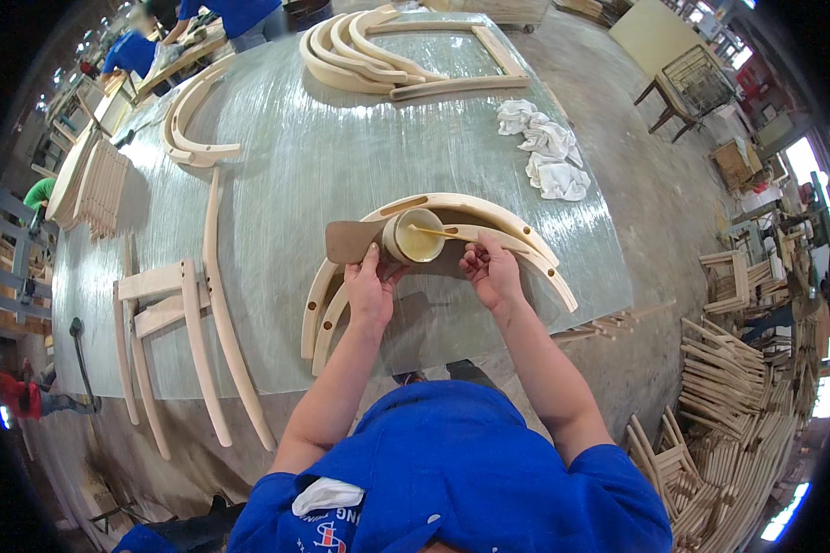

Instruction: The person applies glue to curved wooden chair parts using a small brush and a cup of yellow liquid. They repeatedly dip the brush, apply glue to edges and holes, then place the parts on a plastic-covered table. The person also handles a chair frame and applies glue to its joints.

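Note:
My left hand (371, 288) grips a round cup (401, 253) by its near left side. Its thumb lies on a flat brown piece (352, 241) that sticks out from the cup; whether the two are joined, I cannot tell. Pale yellow, glue-like stuff (420, 243) fills part of the cup. Between the fingertips of my right hand (491, 269) is a thin stick (443, 232), its far end inside the cup. Under and around the cup lie two curved wooden rails (500, 214), arched away from me, with dark round holes and long slots along them.
The film-covered table (277, 184) bears stacked curved rails (327, 55) at the back, white rags (549, 152) far right, and more bent rails (183, 120) far left. A wooden chair frame (166, 313) leans over its near left edge. Wooden parts (729, 378) pile up on the right floor.

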Motion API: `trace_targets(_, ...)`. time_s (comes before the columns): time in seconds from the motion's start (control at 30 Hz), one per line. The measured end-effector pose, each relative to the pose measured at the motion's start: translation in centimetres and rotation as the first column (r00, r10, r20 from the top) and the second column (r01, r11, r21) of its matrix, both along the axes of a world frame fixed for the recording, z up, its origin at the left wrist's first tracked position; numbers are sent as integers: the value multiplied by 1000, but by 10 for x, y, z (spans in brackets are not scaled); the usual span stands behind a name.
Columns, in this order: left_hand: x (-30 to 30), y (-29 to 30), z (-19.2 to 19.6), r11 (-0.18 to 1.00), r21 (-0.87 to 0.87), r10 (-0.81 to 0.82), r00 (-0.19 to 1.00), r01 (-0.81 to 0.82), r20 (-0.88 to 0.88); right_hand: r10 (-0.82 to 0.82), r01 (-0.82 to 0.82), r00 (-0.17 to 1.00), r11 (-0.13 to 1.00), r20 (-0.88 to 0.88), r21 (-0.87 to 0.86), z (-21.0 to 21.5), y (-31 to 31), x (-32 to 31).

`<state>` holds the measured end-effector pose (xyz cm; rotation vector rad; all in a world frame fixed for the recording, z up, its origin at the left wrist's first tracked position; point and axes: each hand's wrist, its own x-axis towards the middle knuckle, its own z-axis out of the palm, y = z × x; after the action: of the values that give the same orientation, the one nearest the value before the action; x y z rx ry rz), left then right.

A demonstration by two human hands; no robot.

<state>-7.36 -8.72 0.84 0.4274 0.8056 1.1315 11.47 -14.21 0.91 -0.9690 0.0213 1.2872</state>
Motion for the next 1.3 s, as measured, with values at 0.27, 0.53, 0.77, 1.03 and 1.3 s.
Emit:
trace_targets(0.27,-32,15,-6,994,14,111,994,-111,0,-21,-31,949,987,316,160,23,4,27)
trace_targets(0.53,-79,20,1,951,0,309,950,-310,-50,32,-113,718,991,695,72,13,17,22)
trace_targets(0.77,-90,18,5,949,24,313,950,-313,13,142,-257,143,961,979,-102,32,14,10)
trace_targets(1.03,-92,41,10,957,54,286,958,-286,14,57,-388,-2,920,998,-53,43,22,-29)
trace_targets(1.3,-97,67,1,964,48,261,965,-260,-16,151,-210,-89,963,984,-167,57,16,-20)
